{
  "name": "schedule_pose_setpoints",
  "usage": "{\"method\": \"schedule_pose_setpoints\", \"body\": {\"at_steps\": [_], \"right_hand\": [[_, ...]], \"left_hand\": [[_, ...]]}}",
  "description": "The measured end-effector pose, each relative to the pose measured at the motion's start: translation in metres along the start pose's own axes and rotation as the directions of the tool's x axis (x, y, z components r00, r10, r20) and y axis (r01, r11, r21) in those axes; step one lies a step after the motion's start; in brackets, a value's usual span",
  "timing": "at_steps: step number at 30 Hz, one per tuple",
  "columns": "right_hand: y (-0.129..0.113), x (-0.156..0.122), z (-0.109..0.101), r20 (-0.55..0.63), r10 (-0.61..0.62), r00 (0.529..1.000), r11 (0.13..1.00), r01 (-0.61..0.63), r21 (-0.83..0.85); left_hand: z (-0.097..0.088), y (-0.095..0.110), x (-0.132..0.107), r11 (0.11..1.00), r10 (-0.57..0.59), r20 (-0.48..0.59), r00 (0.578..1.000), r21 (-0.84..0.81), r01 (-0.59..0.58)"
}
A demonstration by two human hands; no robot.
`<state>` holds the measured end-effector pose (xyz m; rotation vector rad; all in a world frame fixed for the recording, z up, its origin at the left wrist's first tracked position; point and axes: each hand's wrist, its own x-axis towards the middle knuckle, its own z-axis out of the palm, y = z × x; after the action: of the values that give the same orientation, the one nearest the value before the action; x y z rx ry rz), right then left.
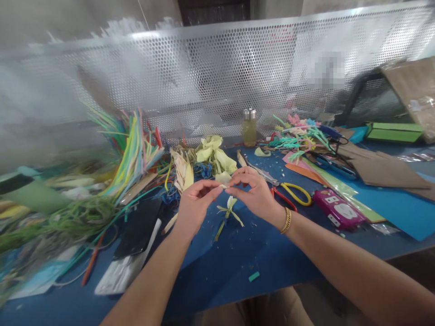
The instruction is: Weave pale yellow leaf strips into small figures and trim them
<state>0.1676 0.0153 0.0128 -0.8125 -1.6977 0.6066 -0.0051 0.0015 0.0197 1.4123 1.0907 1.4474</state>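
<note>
Over the middle of the blue table, my left hand [200,199] and my right hand [253,190] pinch a small pale strip [224,186] between them, one at each end. Fingers partly cover the strip, so its full shape is hidden. Just below lies a small pale green figure of tied leaf-like strips [228,212], apart from both hands. Behind my fingers sits a heap of crumpled pale yellow-green husk-like sheets [214,156]. Scissors [285,188] with a yellow and a red handle loop lie right beside my right hand, partly behind it.
Coloured pipe cleaners [132,154] and tangled green string [83,215] crowd the left, with a black phone [139,228]. A capped jar [249,127] stands against the perforated metal panel [210,77]. On the right are a magenta box [338,209], blue paper [394,210] and cardboard [387,170].
</note>
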Motion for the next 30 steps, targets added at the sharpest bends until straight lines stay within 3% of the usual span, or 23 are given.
{"method": "schedule_pose_setpoints", "body": {"at_steps": [6, 13, 20, 30], "right_hand": [[0.006, -0.002, 0.002, -0.011, 0.072, 0.997, 0.997, -0.072, -0.013], [0.004, -0.001, 0.007, 0.005, 0.209, 0.978, 0.963, -0.207, 0.172], [0.004, -0.003, 0.016, 0.005, 0.430, 0.903, 0.829, -0.397, 0.392], [0.007, -0.005, 0.021, -0.005, 0.525, 0.851, 0.763, -0.468, 0.446]], "left_hand": [[0.003, -0.005, -0.001, 0.999, -0.037, -0.015, 0.999, 0.021, 0.038], [0.005, -0.005, -0.001, 0.997, -0.069, -0.074, 0.995, 0.026, 0.071], [0.007, -0.008, -0.002, 0.998, -0.059, -0.068, 0.996, 0.030, 0.061], [0.014, -0.007, -0.003, 0.984, -0.147, -0.072, 0.987, -0.117, 0.138]]}}
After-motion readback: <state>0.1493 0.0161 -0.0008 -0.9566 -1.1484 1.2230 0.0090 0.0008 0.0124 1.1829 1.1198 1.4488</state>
